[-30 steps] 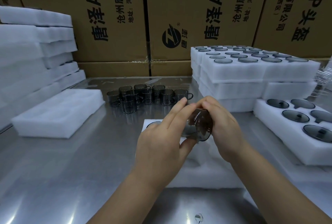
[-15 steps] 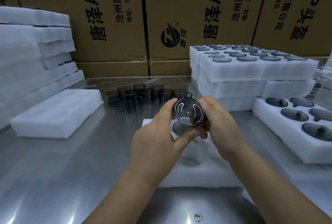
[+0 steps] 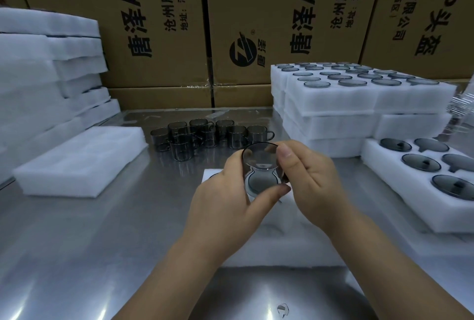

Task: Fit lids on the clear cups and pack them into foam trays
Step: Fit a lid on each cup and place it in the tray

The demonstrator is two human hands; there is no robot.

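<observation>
A smoky clear cup is held between both hands above a white foam tray, its round mouth tipped up toward me. My left hand grips it from the left, thumb across its lower side. My right hand pinches its right rim with thumb and fingers. Several loose clear cups with handles stand in a cluster behind on the steel table. A foam tray holding dark lids lies to the right.
Stacked foam trays of lids rise at the back right. An empty foam tray lies at left, beside a tall stack of foam. Cardboard boxes wall off the back.
The cup has turned in my hands: a second ago it lay on its side, then its base faced me, and now its mouth tilts upward. Both hands stayed over the foam tray.
</observation>
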